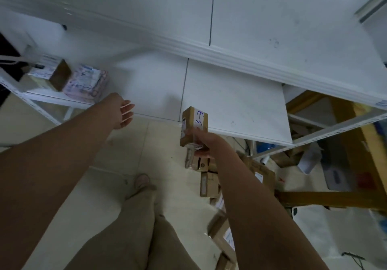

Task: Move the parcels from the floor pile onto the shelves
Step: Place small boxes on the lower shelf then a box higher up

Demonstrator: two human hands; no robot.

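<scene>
My right hand (200, 141) grips a small brown cardboard parcel (193, 123) with blue handwriting on a white label, held at the front edge of the lower white shelf (230, 102). Out to the left, my left hand (123, 112) hangs empty with its fingers apart, just in front of that shelf's edge. Two parcels rest on the shelf's left end: a pink wrapped one (85, 85) and a brown box (56, 73) with a label. The floor pile of brown parcels (207, 177) lies below my right arm.
An upper white shelf (272, 28) overhangs the lower one. A yellow wooden frame (335, 198) stands at the right with clutter under the shelves. My legs and one foot (142, 180) are on the pale tiled floor.
</scene>
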